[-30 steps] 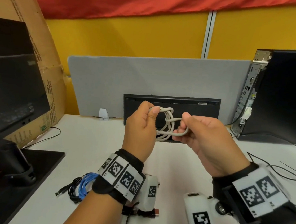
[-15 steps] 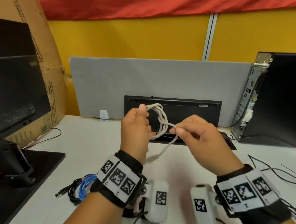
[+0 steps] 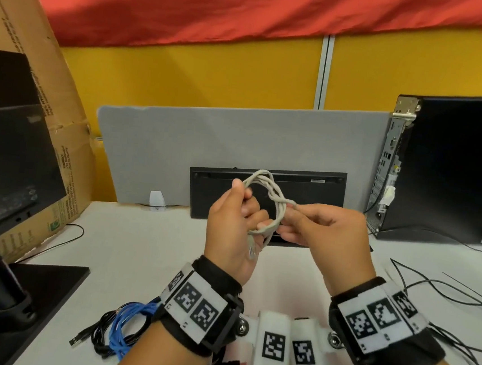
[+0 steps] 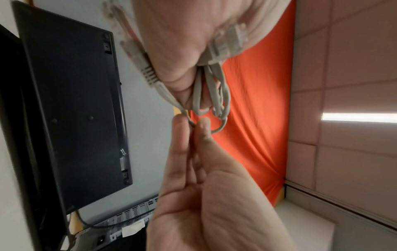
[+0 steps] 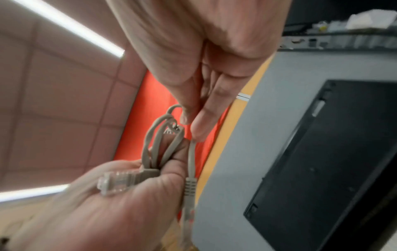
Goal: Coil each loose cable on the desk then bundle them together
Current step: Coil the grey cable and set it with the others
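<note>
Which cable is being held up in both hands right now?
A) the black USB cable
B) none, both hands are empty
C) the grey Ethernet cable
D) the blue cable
C: the left hand grips the coiled grey Ethernet cable while the right hand pinches a strand of it; the blue cable and black USB cable lie on the desk.

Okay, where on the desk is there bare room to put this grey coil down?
Bare desk lies between the cardboard box, the black monitor base and the left hand. It is crowded by the blue and black cables near the left wrist, and by the loose black wires at right.
</note>
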Motion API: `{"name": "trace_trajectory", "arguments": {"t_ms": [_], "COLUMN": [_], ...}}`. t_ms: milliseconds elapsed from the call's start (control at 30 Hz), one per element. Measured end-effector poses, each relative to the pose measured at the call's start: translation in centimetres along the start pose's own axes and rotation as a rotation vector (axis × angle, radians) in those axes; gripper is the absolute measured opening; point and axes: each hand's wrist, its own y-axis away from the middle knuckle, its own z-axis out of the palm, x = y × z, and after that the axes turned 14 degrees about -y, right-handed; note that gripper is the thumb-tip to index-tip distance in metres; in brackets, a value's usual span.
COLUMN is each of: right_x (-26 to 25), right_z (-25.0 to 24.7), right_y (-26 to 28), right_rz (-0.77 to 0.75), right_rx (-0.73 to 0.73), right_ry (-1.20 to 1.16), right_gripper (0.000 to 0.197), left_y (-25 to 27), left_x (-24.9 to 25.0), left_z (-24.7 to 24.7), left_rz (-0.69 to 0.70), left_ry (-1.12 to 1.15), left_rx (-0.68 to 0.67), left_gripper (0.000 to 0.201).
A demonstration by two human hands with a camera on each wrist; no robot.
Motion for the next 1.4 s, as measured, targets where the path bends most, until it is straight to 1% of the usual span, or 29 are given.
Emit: {"name": "trace_trajectory", "arguments": {"t_ms": [67,167,267,333,367,400,500,600,700,767,867,1033,1133,1267,1400], "right_x": [-0.1,-0.4,-1.2,-1.5,-1.5,-1.3,-0.6,-0.2,-0.1,-0.1,0.2,0.1,-0.2,-0.3,-0.2], "right_z": [0.2,0.5,0.8,1.1,1.2,1.3,1.0,0.5,0.1,-0.3,-0.3,-0.2,-0.2,0.1,0.0], "right_y": [0.3,0.7,0.8,1.1,1.2,1.2,0.8,0.4,-0.1,-0.5,-0.5,-0.3,-0.2,0.0,-0.1], "right_rz": [0.054,0.14,0.208,0.174,0.158,0.148,0.146,0.148,0.098,0.049,0.031,0.151,0.188,0.192,0.183], "right_rx": [0.0,-0.076,-0.157,-0.229,-0.226,-0.184,-0.043,0.032,0.112,0.137,0.11,0.055,0.011,-0.061,-0.124], "right_ry": [-0.12,-0.176,-0.276,-0.209,-0.163,-0.133,-0.12,-0.135,-0.108,-0.054,-0.006,-0.152,-0.202,-0.271,-0.406], "right_gripper": [0.006,0.012,0.014,0.021,0.026,0.028,0.025,0.021,0.018,0.017,0.017,0.02,0.022,0.027,0.036], "left_y": [-0.2,-0.4,-0.5,-0.4,-0.3,-0.1,0.3,0.4,0.3,0.0,-0.2,-0.6,-0.8,-0.6,-0.2], "left_x": [0.0,0.2,0.7,0.9,0.8,0.7,0.5,0.5,0.1,-0.2,-0.6,-0.8,-0.8,-0.5,0.0], "left_z": [-0.1,-0.4,-0.7,-0.7,-0.7,-0.6,-0.3,-0.2,-0.6,-0.9,-1.2,-1.6,-1.7,-1.4,-1.1], "left_rz": [0.06,0.163,0.228,0.27,0.287,0.297,0.278,0.233,0.226,0.223,0.211,0.164,0.123,0.101,0.136], "left_ry": [-0.041,-0.147,-0.2,-0.272,-0.32,-0.364,-0.455,-0.5,-0.668,-0.749,-0.821,-0.954,-1.012,-0.986,-0.949], "left_rx": [-0.011,0.002,-0.002,-0.016,-0.028,-0.046,-0.109,-0.143,-0.126,-0.09,-0.037,0.006,0.028,0.035,0.044], "left_gripper": [0.033,0.032,0.033,0.033,0.033,0.032,0.03,0.03,0.031,0.029,0.023,0.021,0.017,0.021,0.02]}}
